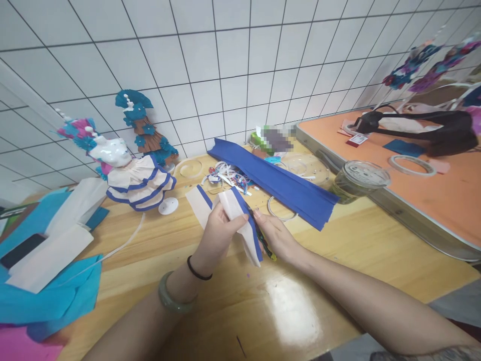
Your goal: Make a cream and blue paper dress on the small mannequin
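Mid-table, my left hand (221,228) pinches a cream crepe paper strip (233,203) with a blue border, thumb on top. The strip is folded over; one part extends left behind my fingers and another hangs down to the right. Against its blue edge, my right hand (277,234) is closed around dark scissors (267,245) with a yellow end; my fingers and the paper hide much of them. Just behind lies a long folded piece of blue crepe paper (274,178). A doll figure (139,183) in a cream skirt with blue-edged tiers leans at the left.
Paper scraps (229,175) lie behind my hands, near a silver ring (281,209). A clear round tub (361,180) stands beside the raised orange board (421,195). Turquoise paper (41,301) and a phone (23,250) are at left. A teal-and-brown figure (148,130) stands by the tiled wall.
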The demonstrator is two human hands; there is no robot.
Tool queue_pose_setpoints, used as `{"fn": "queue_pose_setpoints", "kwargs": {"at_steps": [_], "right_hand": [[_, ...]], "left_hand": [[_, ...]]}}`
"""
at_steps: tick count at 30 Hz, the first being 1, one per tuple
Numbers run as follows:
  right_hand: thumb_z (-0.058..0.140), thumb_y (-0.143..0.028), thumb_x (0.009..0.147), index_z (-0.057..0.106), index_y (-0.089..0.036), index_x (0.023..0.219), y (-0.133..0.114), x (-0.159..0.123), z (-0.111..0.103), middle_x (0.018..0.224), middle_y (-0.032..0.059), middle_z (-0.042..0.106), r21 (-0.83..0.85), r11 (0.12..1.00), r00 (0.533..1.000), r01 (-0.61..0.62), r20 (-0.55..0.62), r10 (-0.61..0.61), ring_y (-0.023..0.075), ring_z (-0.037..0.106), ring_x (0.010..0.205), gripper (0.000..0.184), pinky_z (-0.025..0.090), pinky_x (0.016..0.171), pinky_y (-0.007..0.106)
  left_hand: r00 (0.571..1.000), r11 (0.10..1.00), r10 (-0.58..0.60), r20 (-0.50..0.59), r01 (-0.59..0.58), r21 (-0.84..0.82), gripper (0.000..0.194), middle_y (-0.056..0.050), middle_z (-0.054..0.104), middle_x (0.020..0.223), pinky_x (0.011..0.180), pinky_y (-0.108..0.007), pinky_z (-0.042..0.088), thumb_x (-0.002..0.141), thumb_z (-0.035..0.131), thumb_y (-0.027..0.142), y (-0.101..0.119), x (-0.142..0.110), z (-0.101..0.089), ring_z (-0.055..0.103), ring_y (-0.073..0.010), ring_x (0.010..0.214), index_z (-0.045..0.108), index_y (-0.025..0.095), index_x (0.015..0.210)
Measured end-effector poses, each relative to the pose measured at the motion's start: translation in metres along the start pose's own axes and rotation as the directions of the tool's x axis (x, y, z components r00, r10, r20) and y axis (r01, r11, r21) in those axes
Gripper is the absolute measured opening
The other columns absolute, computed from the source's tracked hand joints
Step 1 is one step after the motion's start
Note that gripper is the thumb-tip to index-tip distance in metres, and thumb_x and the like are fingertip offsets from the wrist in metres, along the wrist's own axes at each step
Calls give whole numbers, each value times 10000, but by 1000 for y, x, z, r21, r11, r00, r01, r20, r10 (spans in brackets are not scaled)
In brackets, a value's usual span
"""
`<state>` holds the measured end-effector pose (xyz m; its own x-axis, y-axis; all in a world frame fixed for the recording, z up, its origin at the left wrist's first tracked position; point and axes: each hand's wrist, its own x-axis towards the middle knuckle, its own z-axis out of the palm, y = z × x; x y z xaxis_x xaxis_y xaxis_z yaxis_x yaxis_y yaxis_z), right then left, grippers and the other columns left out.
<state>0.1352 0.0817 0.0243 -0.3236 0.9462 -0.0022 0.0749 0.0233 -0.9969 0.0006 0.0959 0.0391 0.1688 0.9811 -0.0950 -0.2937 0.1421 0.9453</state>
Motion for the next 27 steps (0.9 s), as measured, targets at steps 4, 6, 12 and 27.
{"fn": "queue_pose_setpoints", "kwargs": {"at_steps": [4, 6, 12, 27], "right_hand": [[290, -539, 906, 482, -183, 474, 2, 0, 0, 384, -17, 481, 27, 1000, 1000, -10, 9, 10, 106, 463, 372, 592, 375, 427, 218], [295, -545, 902, 481, -184, 477, 2, 0, -1, 380, -18, 480, 36, 999, 1000, -18, 14, 17, 104, 455, 362, 588, 368, 414, 217], [302, -531, 907, 478, -187, 469, 1, 1, -2, 377, -16, 480, 28, 1000, 1000, -4, 27, 4, 104, 456, 367, 584, 375, 424, 214], [273, -542, 908, 467, -190, 481, 2, 2, -2, 398, -16, 473, -18, 1000, 1000, 13, 11, -13, 106, 468, 393, 586, 385, 443, 208]], "left_hand": [[1000, 1000, 11, 17, -11, -15, 255, 11, 602, 768, 659, -265, 457, 684, 659, 143, -1, 1, -1, 574, -126, 674, 503, 176, 884], [1000, 1000, 12, 15, -12, -18, 261, 10, 604, 768, 660, -266, 459, 679, 667, 148, -2, 1, -1, 575, -130, 683, 505, 176, 882], [1000, 1000, 0, 0, 0, -29, 289, 9, 614, 767, 670, -276, 460, 654, 691, 162, -2, 1, -1, 578, -131, 670, 511, 176, 879], [1000, 999, -1, 7, 1, -43, 300, 5, 616, 789, 683, -277, 464, 659, 693, 162, -3, 1, -1, 584, -135, 703, 505, 177, 891]]}}
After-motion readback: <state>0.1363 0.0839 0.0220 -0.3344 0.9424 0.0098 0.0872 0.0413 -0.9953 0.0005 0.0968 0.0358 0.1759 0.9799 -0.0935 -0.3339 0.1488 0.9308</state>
